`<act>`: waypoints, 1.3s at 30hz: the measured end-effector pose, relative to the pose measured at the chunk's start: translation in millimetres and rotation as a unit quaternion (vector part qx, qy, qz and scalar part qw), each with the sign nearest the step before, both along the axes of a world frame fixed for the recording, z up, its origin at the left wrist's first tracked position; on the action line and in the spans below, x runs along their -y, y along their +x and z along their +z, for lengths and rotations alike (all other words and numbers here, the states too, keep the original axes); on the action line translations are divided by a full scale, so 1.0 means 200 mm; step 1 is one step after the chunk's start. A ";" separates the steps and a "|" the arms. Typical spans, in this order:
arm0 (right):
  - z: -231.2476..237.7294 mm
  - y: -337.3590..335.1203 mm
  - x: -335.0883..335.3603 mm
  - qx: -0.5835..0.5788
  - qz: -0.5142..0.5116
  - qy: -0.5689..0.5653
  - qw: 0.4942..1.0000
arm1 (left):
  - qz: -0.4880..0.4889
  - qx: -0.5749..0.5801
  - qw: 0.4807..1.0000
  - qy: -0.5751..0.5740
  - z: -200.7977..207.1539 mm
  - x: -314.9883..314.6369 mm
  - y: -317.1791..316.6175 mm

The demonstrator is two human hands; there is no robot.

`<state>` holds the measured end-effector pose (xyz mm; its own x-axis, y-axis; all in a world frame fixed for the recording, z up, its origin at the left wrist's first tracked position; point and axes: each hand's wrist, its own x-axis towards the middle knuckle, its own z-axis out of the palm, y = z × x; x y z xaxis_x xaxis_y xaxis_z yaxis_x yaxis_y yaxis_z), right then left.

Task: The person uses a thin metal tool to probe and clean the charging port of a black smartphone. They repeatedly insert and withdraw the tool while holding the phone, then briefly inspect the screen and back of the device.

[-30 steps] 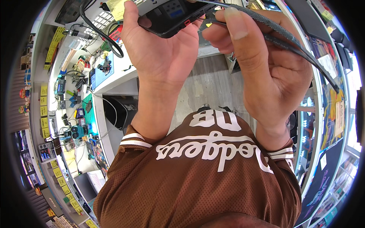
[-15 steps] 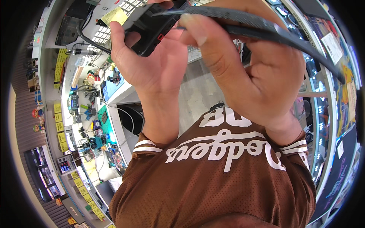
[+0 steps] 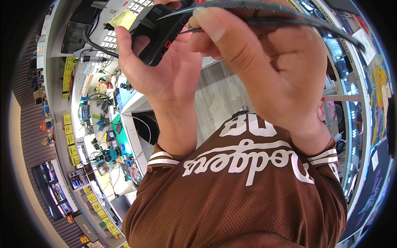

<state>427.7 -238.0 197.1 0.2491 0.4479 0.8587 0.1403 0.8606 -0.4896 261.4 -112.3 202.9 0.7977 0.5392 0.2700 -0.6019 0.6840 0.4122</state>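
A black phone [image 3: 145,25] with a glossy face lies tilted in my left hand [image 3: 175,68], at the top of the view. My left thumb presses along its near edge, and a small red-outlined part [image 3: 167,44] shows on its side. My right hand [image 3: 275,78] pinches dark tweezers [image 3: 264,9] between thumb and fingers, their long arms reaching back to the right. One pointed tip lies over the phone's face; the other is by its side edge. Whether either tip touches the phone, I cannot tell.
On the left, a workbench holds a white keyboard, a yellow note [image 3: 123,19], a green mat [image 3: 120,131], cables and several small tools. Shelves with yellow labels [image 3: 71,142] run beyond it. Lit display shelving [image 3: 351,136] stands at the right. Grey floor [image 3: 219,93] lies between.
The phone has shifted slightly left and turned a little in my left hand's grip. The tweezers have moved slightly left with it, their tips spread further apart. The surroundings have shifted slightly.
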 end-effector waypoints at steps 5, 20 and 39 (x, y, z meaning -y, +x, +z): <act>-0.01 0.03 -0.02 -0.058 0.121 -0.005 0.991 | 0.006 -0.022 0.999 0.022 -0.02 -0.03 -0.02; 0.01 -0.02 0.10 -0.023 -0.019 -0.132 0.991 | -0.014 0.002 1.000 0.010 -0.03 -0.05 0.00; 0.00 -0.01 0.12 -0.004 -0.060 -0.150 0.987 | 0.111 -0.045 0.989 0.089 0.04 0.00 0.07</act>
